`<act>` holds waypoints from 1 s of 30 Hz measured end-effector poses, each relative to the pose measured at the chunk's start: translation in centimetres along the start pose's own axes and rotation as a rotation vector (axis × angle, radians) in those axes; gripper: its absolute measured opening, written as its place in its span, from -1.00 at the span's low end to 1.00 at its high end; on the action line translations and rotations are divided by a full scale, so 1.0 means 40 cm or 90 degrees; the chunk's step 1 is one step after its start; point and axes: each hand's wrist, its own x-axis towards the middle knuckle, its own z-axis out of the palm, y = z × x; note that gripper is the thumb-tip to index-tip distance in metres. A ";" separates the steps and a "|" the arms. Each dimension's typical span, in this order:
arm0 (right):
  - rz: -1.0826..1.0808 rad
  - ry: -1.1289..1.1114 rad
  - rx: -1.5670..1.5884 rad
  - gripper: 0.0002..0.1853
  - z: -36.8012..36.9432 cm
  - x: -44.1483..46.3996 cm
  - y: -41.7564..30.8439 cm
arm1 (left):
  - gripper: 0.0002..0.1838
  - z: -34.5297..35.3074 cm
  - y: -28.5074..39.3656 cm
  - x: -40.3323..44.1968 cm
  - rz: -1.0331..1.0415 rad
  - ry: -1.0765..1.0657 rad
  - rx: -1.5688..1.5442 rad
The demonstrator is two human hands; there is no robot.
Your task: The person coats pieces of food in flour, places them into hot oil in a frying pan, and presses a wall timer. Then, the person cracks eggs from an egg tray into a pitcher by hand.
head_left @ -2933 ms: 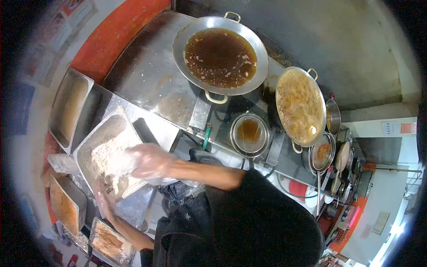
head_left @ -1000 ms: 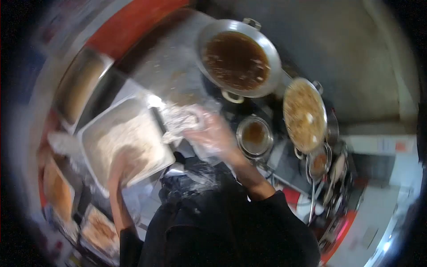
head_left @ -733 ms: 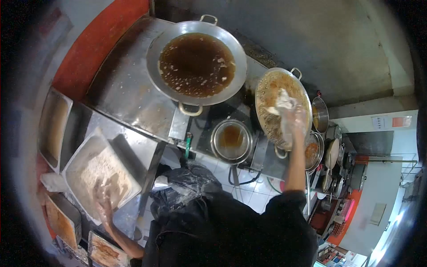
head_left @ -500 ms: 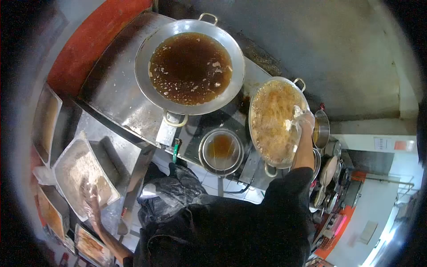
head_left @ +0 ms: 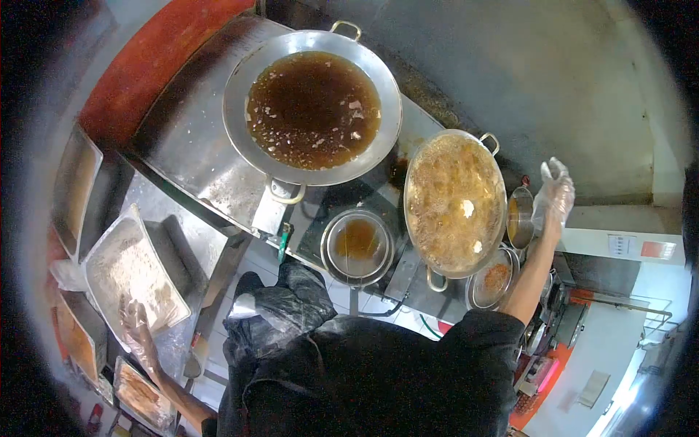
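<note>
My left hand [head_left: 140, 336], in a clear plastic glove, is over the near edge of a metal tray of white flour [head_left: 138, 269]. Its fingers are stretched out and hold nothing. My right hand [head_left: 555, 198], also gloved, is raised to the right of a wok of bubbling oil [head_left: 453, 207], apart from it. Its fingers are slightly bent and spread, with nothing between them. White floured pieces [head_left: 467, 208] float in the foaming oil; what they are I cannot make out.
A larger wok [head_left: 313, 109] of dark oil with floating crumbs stands at the back. A round strainer [head_left: 357, 247] sits in front. Right of the bubbling wok are a metal pot [head_left: 520, 218] and a bowl with orange-brown bits [head_left: 496, 277]. More trays [head_left: 142, 397] flank the flour.
My right hand has let go of a white floured piece and moved right, away from the bubbling wok. My left hand has shifted slightly down and left at the flour tray.
</note>
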 end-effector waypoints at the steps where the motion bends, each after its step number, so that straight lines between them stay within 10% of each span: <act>1: -0.020 0.039 -0.091 -0.57 -0.047 -0.044 -0.121 | -0.45 -0.009 0.004 -0.008 -0.008 0.037 -0.016; 3: -0.044 0.084 -0.178 -0.55 -0.093 -0.169 -0.331 | -0.47 -0.040 -0.015 -0.005 0.033 0.046 -0.021; 7: -0.352 -0.171 0.376 -0.61 -0.027 -0.445 -0.518 | -0.52 -0.107 -0.037 0.005 0.102 0.073 -0.063; 8: -0.213 -0.234 0.275 -0.65 0.006 -0.563 -0.626 | -0.52 -0.127 -0.087 0.013 0.101 0.074 -0.066; 10: -0.769 -0.253 -0.105 -0.66 0.125 -0.756 -0.667 | -0.49 -0.124 -0.111 0.023 0.076 0.161 -0.218; 13: -0.251 -0.955 0.395 -0.38 0.204 -1.156 -0.899 | -0.55 -0.120 -0.138 0.055 -0.044 0.289 -0.534; 14: -0.521 -0.802 0.532 -0.34 0.260 -1.289 -0.914 | -0.58 -0.116 -0.109 0.041 -0.074 0.256 -0.655; 16: -0.603 -0.793 0.503 -0.27 0.318 -1.517 -0.984 | -0.64 -0.123 -0.081 0.020 -0.126 0.218 -0.806; 19: -0.326 -1.136 0.671 -0.37 0.377 -1.704 -0.991 | -0.68 -0.156 -0.183 -0.022 -0.097 0.242 -0.819; 23: -0.580 -0.986 0.389 -0.56 0.376 -1.749 -1.074 | -0.62 -0.145 -0.236 -0.116 0.032 0.178 -0.786; 25: -0.604 -0.974 0.325 -0.58 0.392 -1.768 -1.081 | -0.54 -0.122 -0.182 -0.154 -0.188 0.197 -0.778; 27: -0.821 -0.698 0.324 -0.61 0.375 -1.782 -1.060 | -0.51 -0.105 -0.163 -0.199 -0.229 0.209 -0.846; 30: -0.789 -0.648 0.397 -0.70 0.334 -1.812 -1.057 | -0.48 -0.097 -0.216 -0.327 -0.184 0.209 -0.732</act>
